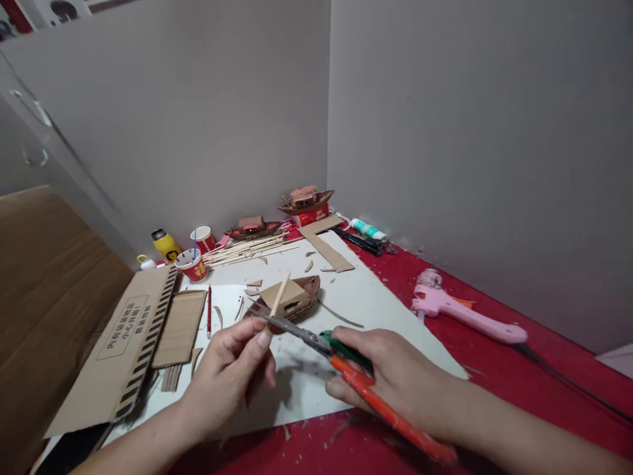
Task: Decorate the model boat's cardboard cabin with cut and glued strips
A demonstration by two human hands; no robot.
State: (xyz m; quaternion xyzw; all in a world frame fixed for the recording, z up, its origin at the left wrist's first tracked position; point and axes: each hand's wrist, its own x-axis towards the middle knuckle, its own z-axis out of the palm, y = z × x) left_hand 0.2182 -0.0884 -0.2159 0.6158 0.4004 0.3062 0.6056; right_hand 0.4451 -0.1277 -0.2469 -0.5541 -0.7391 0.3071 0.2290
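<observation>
My left hand (237,366) pinches a thin pale wooden stick (281,295) between thumb and fingers, tilted upward. My right hand (380,363) grips shears (311,338) with one green and one orange-red handle. Their metal blades reach left to the lower part of the stick, close to my left fingertips. Whether the blades touch the stick, I cannot tell. Just behind, on a white sheet (306,402), rests a small brown cardboard boat (309,293) with a tan cabin, partly hidden by the stick and blades.
Two finished-looking model boats (252,226) stand at the back, near a bundle of sticks (247,251) and paper cups (190,265). A pink glue gun (465,313) lies right on the red table (514,402). Cardboard (126,330) and a red pencil (209,311) lie left, among scattered scraps.
</observation>
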